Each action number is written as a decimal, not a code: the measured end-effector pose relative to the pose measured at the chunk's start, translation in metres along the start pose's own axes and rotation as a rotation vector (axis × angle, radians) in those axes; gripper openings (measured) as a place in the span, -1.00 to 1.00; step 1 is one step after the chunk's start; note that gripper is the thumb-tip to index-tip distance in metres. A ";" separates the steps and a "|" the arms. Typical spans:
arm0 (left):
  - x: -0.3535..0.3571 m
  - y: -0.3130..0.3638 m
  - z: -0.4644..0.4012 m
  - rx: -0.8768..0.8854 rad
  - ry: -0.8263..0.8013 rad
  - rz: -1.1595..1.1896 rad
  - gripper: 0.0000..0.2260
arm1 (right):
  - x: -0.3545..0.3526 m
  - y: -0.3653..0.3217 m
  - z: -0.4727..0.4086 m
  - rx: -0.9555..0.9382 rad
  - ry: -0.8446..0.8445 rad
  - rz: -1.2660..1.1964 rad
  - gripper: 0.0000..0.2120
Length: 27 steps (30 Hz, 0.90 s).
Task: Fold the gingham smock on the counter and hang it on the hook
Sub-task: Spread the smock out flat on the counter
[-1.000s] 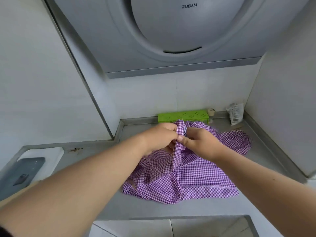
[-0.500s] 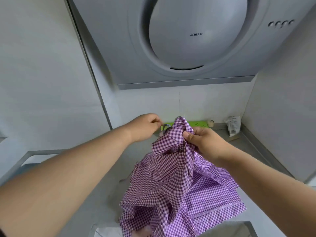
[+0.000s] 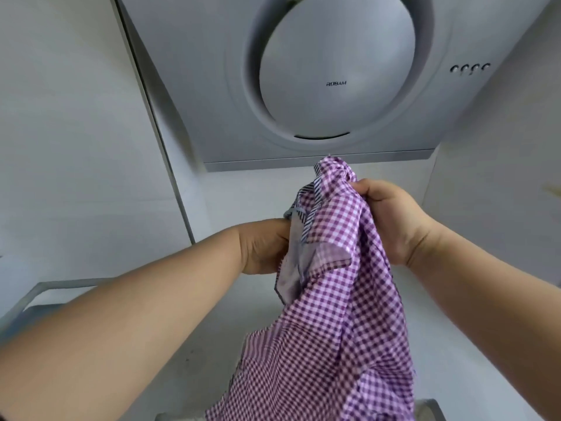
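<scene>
The right hand clenches the bunched top of the purple gingham smock, lifted off the counter below the range hood. The left hand seems to pinch its left edge, fingers hidden behind cloth.

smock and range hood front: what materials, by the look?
Gingham smock: thin woven cloth, likely cotton or a blend, matte; it drapes and creases, and light shows through the flap by the left hand. Range hood: smooth grey panel with soft sheen, probably painted metal or glass; cannot tell which.
</scene>
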<state>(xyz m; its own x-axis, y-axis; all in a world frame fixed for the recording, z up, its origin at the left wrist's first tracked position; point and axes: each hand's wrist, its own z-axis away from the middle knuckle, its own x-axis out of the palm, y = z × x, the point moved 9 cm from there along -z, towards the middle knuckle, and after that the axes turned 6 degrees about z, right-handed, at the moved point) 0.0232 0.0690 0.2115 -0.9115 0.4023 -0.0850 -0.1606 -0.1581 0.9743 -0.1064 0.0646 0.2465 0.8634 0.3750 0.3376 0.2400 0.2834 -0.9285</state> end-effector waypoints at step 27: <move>-0.165 -0.021 0.074 -0.059 0.467 0.077 -0.74 | -0.039 0.056 -0.010 0.099 0.172 1.174 -0.70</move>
<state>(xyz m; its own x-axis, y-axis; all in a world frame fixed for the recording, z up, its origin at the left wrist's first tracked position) 0.2050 0.0733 0.2202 -0.9921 -0.0588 -0.1108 -0.0947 -0.2282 0.9690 -0.1222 0.0567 0.1798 0.5825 0.3294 -0.7431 -0.7657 -0.0845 -0.6376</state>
